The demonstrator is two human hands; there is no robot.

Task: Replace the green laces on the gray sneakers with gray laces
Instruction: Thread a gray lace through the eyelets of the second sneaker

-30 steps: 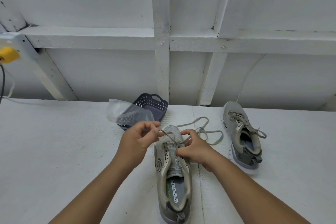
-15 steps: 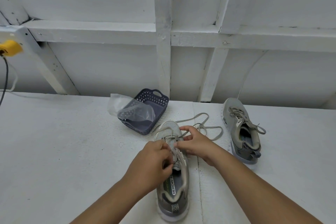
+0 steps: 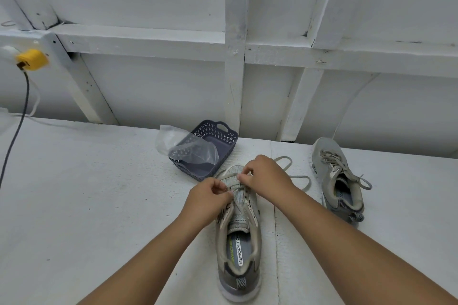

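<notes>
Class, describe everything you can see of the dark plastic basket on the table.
The basket is small, rectangular and dark blue-gray plastic, with perforated walls and a handle cut-out at its far end. It sits upright on the white table near the wall, just beyond the near sneaker's toe. A crumpled clear plastic bag lies partly inside, spilling over its left rim.

White textured table (image 3: 86, 205) carries everything. Near sneaker (image 3: 239, 242) lies at center, heel toward the camera. Second sneaker (image 3: 339, 181) lies to the right, well apart, laced in gray. Loose gray lace (image 3: 301, 178) loops on the surface between the two. Dark perforated basket (image 3: 223, 138) sits just beyond the near sneaker's toe, clear plastic bag (image 3: 171, 138) draped over its rim.
</notes>
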